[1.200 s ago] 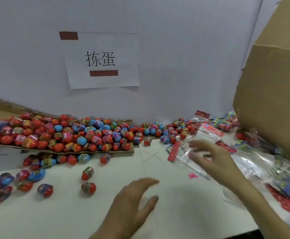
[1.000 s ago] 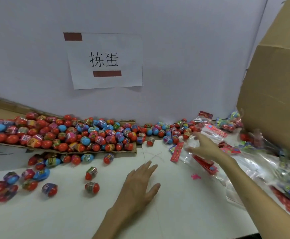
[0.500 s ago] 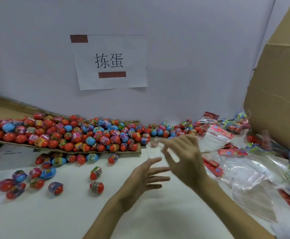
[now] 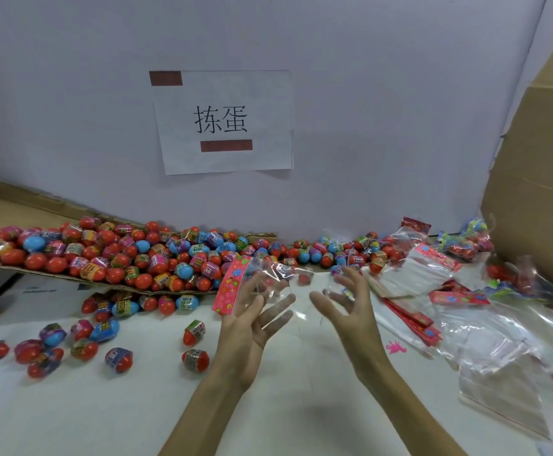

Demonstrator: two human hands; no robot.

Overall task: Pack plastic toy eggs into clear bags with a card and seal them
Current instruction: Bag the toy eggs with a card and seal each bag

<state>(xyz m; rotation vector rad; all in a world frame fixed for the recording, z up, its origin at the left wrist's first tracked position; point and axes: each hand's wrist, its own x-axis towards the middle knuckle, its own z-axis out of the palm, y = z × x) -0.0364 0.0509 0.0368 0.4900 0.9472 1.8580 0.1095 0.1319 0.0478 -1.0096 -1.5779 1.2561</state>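
Clear bag with red flowered card strip is seen raised over the white table, draped against the straight, spread fingers of the left hand. Right hand is held just beside it, fingers loosely splayed; toy eggs are heaped behind.

White table with loose toy eggs, an egg-laden cardboard sheet, and clear bags at right

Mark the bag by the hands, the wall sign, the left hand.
Bag (image 4: 280,273): head view, clear film.
Sign (image 4: 221,123): head view, printed characters.
Left hand (image 4: 248,334): head view, palm.
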